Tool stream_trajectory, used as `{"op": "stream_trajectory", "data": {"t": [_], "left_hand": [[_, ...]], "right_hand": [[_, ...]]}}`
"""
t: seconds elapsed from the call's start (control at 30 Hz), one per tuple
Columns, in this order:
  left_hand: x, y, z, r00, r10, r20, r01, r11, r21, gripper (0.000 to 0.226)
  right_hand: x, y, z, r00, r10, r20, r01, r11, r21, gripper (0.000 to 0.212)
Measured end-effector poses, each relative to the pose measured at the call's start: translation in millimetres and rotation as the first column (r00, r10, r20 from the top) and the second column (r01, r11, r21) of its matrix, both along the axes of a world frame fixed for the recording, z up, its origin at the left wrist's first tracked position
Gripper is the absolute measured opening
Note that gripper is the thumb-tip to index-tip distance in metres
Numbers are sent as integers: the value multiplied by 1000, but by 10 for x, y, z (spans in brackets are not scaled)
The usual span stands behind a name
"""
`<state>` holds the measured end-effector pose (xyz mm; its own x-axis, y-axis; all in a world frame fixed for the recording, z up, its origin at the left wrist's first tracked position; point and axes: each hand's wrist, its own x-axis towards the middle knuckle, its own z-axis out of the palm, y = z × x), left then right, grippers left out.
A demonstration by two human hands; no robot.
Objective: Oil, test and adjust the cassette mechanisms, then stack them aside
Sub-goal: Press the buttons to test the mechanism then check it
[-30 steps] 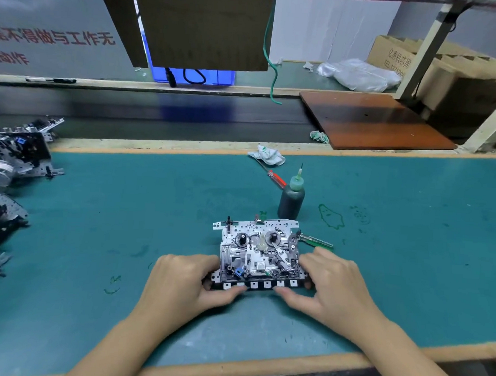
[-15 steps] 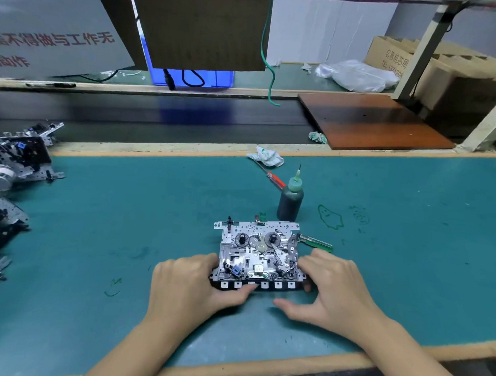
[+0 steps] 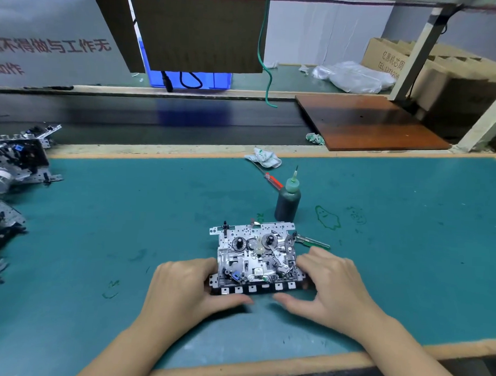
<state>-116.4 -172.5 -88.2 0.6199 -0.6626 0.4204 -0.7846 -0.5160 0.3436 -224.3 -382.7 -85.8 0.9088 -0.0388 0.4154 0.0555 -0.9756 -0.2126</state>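
One cassette mechanism sits gripped at its sides by left hand and right hand, apparently mid-test; several mechanisms lie piled left.

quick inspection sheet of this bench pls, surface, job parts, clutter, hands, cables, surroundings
surface: green mat with pen scribbles and a worn patch near the front edge
job's things: cassette mechanism flat on the mat; oil bottle upright behind it; more mechanisms piled at far left
clutter: red-handled screwdriver, crumpled rag, green-handled tool beside the mechanism
grip: left hand and right hand hold the mechanism's sides, thumbs at its key row
cables: green cable hanging; black lead
surroundings: conveyor belt, wooden board, cardboard boxes
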Motion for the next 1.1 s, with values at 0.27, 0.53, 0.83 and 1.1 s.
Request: {"op": "stream_trajectory", "data": {"t": [0.27, 0.53, 0.83, 1.1], "left_hand": [[30, 26, 144, 979, -1, -203, -37, 983, -182, 62], [91, -95, 276, 840, 187, -510, -351, 903, -248, 78], [74, 10, 298, 889, 432, -150, -432, 901, 34, 68], [207, -216, 450, 901, -304, -311, 195, 922, -336, 27]], "right_hand": [[15, 28, 150, 1000, 8, -23, 0, 944, 330, 52], [315, 167, 309, 971, -56, -231, 214, 631, 746, 67], [231, 61, 413, 965, -243, -98, 259, 944, 207, 62], [353, 57, 298, 973, 196, -126, -38, 667, 744, 36]]}}
